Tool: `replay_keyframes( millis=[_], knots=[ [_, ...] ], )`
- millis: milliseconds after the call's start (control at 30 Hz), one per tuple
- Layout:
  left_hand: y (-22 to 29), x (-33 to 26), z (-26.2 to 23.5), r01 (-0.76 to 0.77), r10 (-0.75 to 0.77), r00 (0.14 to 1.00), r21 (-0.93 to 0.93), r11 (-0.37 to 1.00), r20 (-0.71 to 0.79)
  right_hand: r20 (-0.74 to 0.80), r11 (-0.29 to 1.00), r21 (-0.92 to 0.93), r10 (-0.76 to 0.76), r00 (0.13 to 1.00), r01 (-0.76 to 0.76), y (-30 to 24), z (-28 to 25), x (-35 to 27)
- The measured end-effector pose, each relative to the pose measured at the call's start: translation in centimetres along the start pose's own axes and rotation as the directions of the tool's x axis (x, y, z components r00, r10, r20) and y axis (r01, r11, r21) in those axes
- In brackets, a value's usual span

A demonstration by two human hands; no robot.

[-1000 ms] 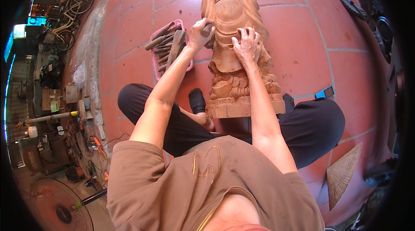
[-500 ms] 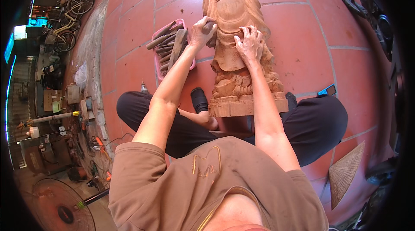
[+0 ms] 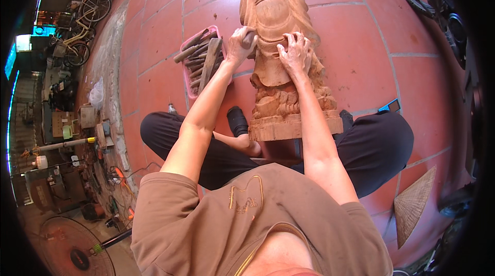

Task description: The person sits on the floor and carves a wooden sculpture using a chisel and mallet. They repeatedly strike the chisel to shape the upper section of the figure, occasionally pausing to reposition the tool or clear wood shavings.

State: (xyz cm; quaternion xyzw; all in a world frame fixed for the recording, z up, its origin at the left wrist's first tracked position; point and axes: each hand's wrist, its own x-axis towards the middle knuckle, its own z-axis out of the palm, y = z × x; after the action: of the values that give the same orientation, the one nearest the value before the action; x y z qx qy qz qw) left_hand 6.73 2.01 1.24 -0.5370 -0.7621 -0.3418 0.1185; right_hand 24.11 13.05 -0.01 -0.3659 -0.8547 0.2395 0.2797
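Note:
A carved wooden statue (image 3: 273, 13) lies on its back between my bent legs, its base toward me. My left hand (image 3: 240, 46) is closed around a small dark brown piece (image 3: 249, 41), held against the statue's left edge at mid-height. Its kind does not show; the fingers partly cover it. My right hand (image 3: 296, 54) rests on the carving's middle, fingers spread and bent, holding nothing. Just left of my left hand, a pink plastic basket (image 3: 187, 81) holds several wood-handled carving tools (image 3: 195, 64) and a flat wooden bar (image 3: 210, 62).
Red floor tiles (image 3: 356, 33) surround the statue. A blue device (image 3: 390, 106) lies by my right knee, a conical hat (image 3: 414, 206) farther right. Motorbike wheels stand at the far right. Bicycles (image 3: 82, 28), cables and a fan (image 3: 77, 255) are at the left.
My left hand has slid slightly toward me along the statue's edge, still gripping the dark piece. My right hand stays on the carving with little movement.

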Motion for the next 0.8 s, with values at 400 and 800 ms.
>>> replay_keyframes(
  millis=[400,800],
  knots=[
    [0.1,0.2,0.1,0.071,-0.071,0.997,0.012,0.997,0.019,0.022,1.0,0.004,0.009,1.0,-0.01,0.0,-0.2,0.0],
    [-1.5,0.3,0.4,0.215,-0.215,0.977,0.017,0.976,-0.017,0.015,1.0,0.002,-0.003,1.0,0.003,-0.1,0.1,0.0]
  ],
)
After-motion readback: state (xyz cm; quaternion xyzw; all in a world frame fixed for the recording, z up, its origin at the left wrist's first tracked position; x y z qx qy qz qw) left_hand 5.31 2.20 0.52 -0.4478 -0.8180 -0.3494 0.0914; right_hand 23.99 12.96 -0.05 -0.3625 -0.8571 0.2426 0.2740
